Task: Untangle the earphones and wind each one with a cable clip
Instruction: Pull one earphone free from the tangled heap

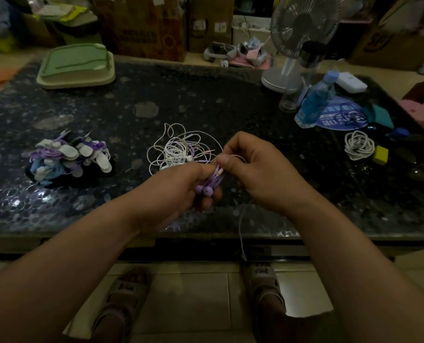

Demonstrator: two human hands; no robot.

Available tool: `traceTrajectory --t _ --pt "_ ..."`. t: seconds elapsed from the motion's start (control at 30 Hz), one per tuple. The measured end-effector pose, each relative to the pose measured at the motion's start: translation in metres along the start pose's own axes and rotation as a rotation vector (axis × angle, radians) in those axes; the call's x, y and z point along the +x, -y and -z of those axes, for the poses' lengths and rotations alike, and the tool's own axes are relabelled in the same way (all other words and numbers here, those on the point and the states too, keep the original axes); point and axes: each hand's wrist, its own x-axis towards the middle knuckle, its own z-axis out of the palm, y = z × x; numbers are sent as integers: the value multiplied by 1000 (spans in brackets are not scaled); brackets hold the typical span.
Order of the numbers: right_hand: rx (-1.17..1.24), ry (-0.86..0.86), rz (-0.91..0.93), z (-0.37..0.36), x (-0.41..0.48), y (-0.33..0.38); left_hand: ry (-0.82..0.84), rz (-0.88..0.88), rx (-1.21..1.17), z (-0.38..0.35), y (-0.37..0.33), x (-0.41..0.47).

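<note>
The grip of our left hand (176, 191) is closed round a purple earphone (207, 190). Its cord is bunched in the palm and two earbuds show at the near side. The right hand (258, 169) pinches the same cord between thumb and forefinger, just beside the left thumb. Both hands hold it above the near edge of the desk (206, 100), and one loose end (241, 231) of the cord hangs down past that edge towards the floor.

We judge this to be the winding step for this one earphone. It appears free of the tangle (178, 149), which lies on the desk just beyond our hands. Next we need to draw up the hanging end, lay it in even loops on the bundle, and find a clip; neither hand holds one.

Our count:
- One earphone in hand, with two earbuds seen.
- One tangle of white and some purple cords; how many earphones it holds we cannot tell.
- One pile (67, 157) of wound earphones with white clips (105, 167) at the left, too heaped to count.
- One coiled white cable (359, 144) at the right.
</note>
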Motion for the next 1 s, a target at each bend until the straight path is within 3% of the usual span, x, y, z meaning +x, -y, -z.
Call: traceTrajectory --t 0.3,0.53,0.6,0.7,0.9,1.0 --pt "38 31 17 0 1 0 146 -60 -66 -2 -1 -6" --pt "118 66 10 5 1 3 -19 -129 255 -5 -4 -8" --pt "254 128 -47 11 2 0 -6 -141 288 -4 -7 -9" --pt "492 214 -192 15 2 -4 90 -95 47 -6 -13 -13" --pt "680 189 -209 -5 4 -2 268 -69 -404 -6 -23 -17" --pt "539 120 -198 -23 2 -7 103 -152 -518 0 -26 -11"
